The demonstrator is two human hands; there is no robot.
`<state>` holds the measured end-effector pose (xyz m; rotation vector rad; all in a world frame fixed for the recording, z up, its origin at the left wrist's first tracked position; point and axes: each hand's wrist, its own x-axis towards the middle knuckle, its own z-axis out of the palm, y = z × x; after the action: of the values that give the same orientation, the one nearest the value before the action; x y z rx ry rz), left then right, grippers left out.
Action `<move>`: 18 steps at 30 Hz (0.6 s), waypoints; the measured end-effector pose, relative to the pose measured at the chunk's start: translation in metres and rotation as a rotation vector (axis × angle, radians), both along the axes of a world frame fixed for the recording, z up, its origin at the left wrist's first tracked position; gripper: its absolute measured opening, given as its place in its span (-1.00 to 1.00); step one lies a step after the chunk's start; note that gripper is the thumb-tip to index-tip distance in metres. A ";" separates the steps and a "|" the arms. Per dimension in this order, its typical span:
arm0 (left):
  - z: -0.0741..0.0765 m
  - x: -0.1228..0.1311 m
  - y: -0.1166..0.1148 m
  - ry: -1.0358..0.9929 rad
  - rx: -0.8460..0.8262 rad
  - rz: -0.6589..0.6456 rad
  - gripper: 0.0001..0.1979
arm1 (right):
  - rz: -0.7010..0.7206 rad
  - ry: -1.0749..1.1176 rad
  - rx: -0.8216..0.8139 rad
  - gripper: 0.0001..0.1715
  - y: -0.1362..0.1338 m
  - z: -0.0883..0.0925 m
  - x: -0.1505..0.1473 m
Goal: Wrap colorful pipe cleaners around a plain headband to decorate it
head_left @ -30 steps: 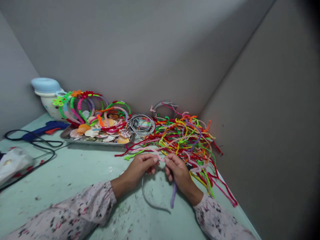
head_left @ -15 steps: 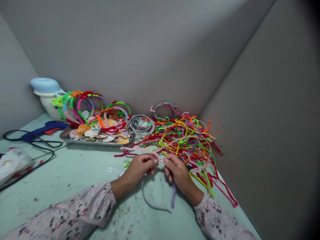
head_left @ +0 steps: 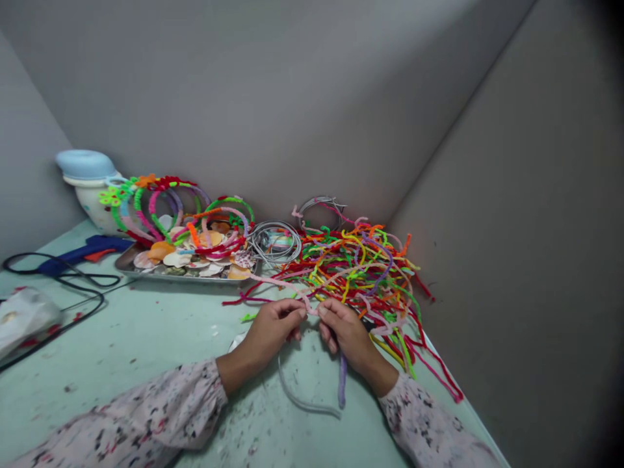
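Note:
Between the fingertips of my left hand (head_left: 273, 330) and my right hand (head_left: 348, 335) a pale pink pipe cleaner (head_left: 279, 281) is pinched, just above the table. Its long free end sticks out up and to the left, past my left fingers. Below the hands hangs a thin grey wire (head_left: 309, 407), curving down from the left hand toward the right. A purple fuzzy length (head_left: 342, 383) dangles under my right hand. My fingers hide how the pink piece, the wire and the purple part join.
Beyond my hands lies a tangled heap of coloured pipe cleaners (head_left: 361, 266), with coils of grey wire (head_left: 275, 242) beside it. A metal tray (head_left: 195, 280) holds shells and fuzzy wrapped hoops. Left are a blue glue gun (head_left: 73, 257), its black cord and a blue-lidded container (head_left: 90, 188).
The pink pipe cleaner's free end has swung upward and to the right. The hanging wire and purple length have shifted slightly right. Both hands keep their pinch in nearly the same place.

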<state>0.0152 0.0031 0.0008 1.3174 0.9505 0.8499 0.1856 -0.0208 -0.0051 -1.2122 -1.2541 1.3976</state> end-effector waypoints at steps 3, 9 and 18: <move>0.002 0.001 0.000 -0.007 -0.022 0.023 -0.76 | 0.003 0.005 -0.018 -0.71 0.000 0.000 0.000; 0.008 0.001 -0.001 0.046 -0.030 0.044 -0.72 | 0.007 -0.025 -0.024 -0.73 0.000 0.002 0.000; -0.002 -0.002 -0.002 0.180 0.142 0.058 -0.73 | 0.020 -0.050 -0.009 -0.74 0.001 0.003 0.000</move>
<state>0.0133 0.0014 -0.0010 1.5146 1.0894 0.8662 0.1853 -0.0195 -0.0023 -1.2508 -1.2988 1.3969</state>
